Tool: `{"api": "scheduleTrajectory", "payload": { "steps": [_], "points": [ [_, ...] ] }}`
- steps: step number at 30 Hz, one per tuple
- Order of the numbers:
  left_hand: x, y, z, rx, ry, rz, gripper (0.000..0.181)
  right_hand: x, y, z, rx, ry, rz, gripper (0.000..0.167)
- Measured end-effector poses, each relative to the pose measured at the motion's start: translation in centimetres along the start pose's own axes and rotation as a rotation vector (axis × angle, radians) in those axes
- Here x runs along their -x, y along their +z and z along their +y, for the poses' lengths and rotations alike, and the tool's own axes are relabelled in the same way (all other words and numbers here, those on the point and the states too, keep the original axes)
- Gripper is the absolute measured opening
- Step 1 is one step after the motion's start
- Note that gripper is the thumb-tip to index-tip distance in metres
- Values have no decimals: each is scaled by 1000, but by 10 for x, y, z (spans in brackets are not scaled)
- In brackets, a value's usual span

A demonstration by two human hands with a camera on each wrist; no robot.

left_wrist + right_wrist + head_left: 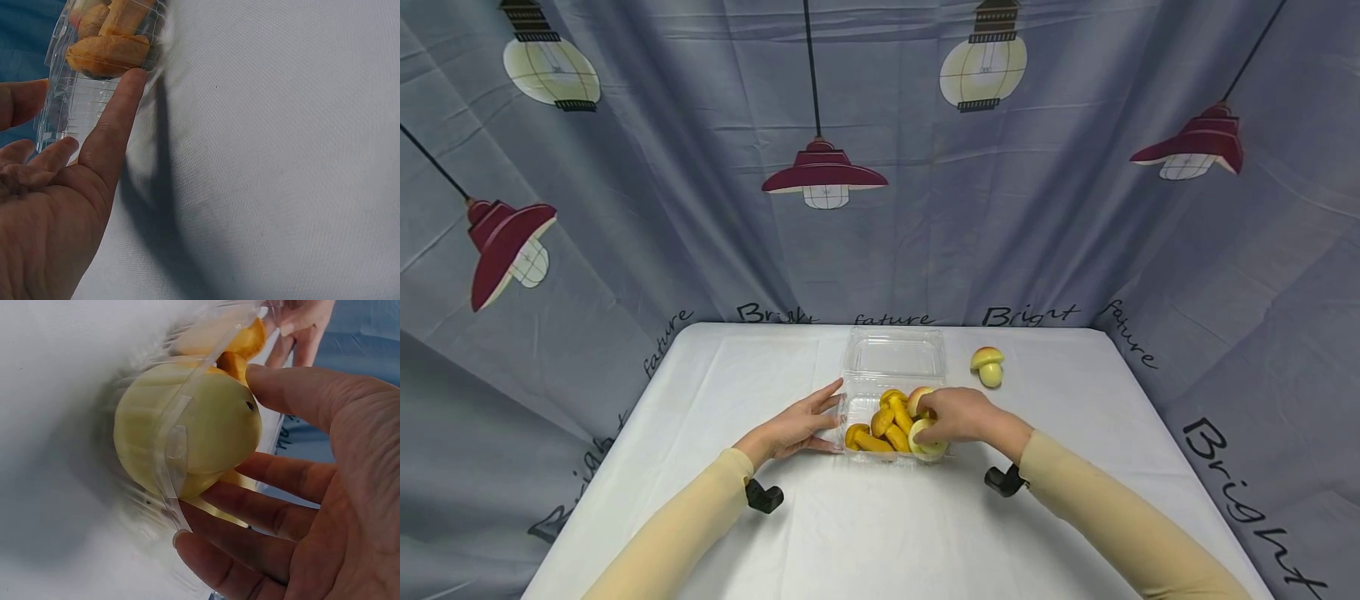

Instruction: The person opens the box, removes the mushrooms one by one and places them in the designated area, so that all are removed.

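Note:
A clear plastic clamshell box [859, 406] lies on the table with its lid [897, 354] folded back. Several orange-yellow mushrooms [871, 439] fill much of it, and a pale yellow mushroom [212, 422] sits at its right end near the front. Behind that one is a reddish-capped mushroom [917, 400], partly covered by my right hand [964, 415]. My right thumb and fingers lie around the pale yellow mushroom at the box wall. With fingers spread and fairly straight, my left hand [796, 425] touches the box's left side.
Another mushroom with a yellow-red cap [988, 367] stands on the white-covered table [760, 358], right of the lid. A grey curtain [880, 250] printed with lamps hangs behind the table's far edge. Black wrist cameras [764, 497] sit below both hands.

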State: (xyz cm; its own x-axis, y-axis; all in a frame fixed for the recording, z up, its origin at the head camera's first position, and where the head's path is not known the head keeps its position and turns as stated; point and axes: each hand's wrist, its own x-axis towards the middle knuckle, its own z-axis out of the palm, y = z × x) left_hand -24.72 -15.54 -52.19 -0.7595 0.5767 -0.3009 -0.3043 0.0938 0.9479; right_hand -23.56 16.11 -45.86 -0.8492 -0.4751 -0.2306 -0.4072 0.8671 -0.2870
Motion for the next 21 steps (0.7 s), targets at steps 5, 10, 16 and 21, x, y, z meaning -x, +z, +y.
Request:
{"api": "scheduleTrajectory", "payload": {
  "steps": [5,10,16,21],
  "points": [
    [0,1,1,2,1,-4,79,-2,2,-1,3,-7,-10,43],
    [-1,1,0,5,5,-9,79,-2,3,-1,-21,-28,-29,43],
    [-1,0,-1,2,-2,-3,79,-2,3,-1,-16,-48,-43,51],
    [-1,0,-1,-2,-1,-4,79,-1,2,-2,-7,-64,-52,52]
  ]
}}
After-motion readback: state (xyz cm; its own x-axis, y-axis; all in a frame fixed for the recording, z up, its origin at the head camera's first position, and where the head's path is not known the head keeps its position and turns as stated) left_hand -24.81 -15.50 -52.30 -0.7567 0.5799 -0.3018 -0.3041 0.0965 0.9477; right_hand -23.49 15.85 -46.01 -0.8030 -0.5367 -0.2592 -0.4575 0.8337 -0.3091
